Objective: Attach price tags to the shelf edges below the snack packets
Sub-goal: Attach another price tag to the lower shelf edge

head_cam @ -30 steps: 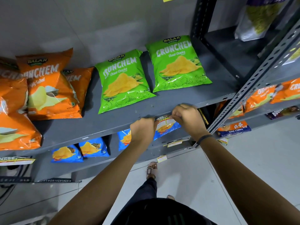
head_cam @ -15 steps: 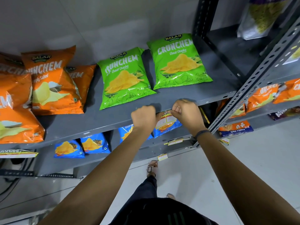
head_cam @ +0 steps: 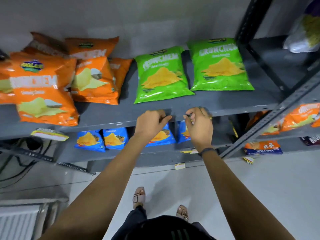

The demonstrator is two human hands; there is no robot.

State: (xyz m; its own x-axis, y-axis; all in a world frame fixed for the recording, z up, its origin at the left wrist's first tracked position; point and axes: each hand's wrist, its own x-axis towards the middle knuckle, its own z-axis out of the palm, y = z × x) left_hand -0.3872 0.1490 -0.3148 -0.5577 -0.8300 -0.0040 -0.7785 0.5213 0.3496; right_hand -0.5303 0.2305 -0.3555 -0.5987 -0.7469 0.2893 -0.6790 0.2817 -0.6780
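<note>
Two green snack packets (head_cam: 161, 75) (head_cam: 221, 66) lie on the grey shelf, whose front edge (head_cam: 107, 122) runs below them. My left hand (head_cam: 152, 122) is at that edge under the left green packet, fingers curled with nothing visible in them. A short gap to the right, my right hand (head_cam: 199, 125) pinches a small price tag (head_cam: 191, 117), mostly hidden by the fingers, against the edge. Another price tag (head_cam: 49, 134) hangs on the edge below the orange packets (head_cam: 43, 89).
Blue packets (head_cam: 90, 140) lie on the lower shelf, with small tags (head_cam: 180, 166) (head_cam: 248, 160) on lower edges. A perforated metal upright (head_cam: 270, 118) slants at the right, with more orange packets (head_cam: 301, 116) beyond. My sandalled feet (head_cam: 139, 196) stand on the pale floor.
Both hands have risen from in front of the blue packets to the shelf edge and drawn slightly apart. The tag that stretched between them now shows only at my right fingers.
</note>
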